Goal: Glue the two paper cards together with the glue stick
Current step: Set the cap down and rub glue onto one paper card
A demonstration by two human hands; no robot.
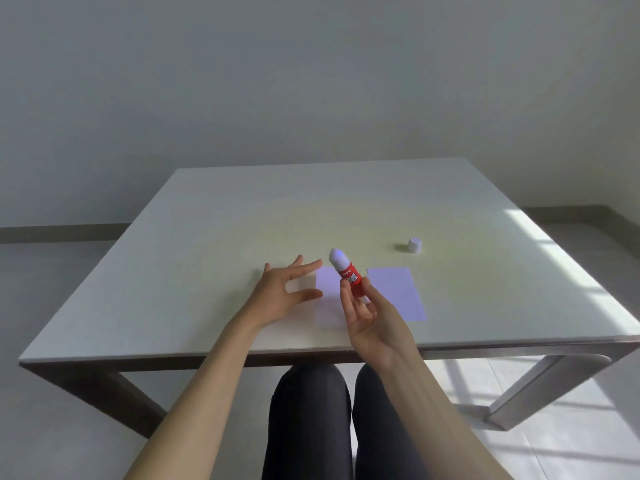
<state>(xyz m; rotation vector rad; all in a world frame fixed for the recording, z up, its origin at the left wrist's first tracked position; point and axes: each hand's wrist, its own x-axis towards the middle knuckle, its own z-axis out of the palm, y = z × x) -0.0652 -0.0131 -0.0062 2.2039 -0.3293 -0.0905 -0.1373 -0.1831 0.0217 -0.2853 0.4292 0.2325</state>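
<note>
Two pale paper cards lie side by side on the white table (207,237). The left card (327,303) is partly covered by my hands; the right card (398,292) lies in full view. My right hand (370,320) holds a red glue stick (348,273) by its lower end, tilted, its uncapped white tip pointing up and away above the left card. My left hand (284,292) hovers at the left card's left edge with fingers spread, holding nothing.
The glue stick's white cap (414,244) stands on the table behind the right card. Sunlight falls across the table's right side. My dark-clothed legs (308,420) show under the near edge.
</note>
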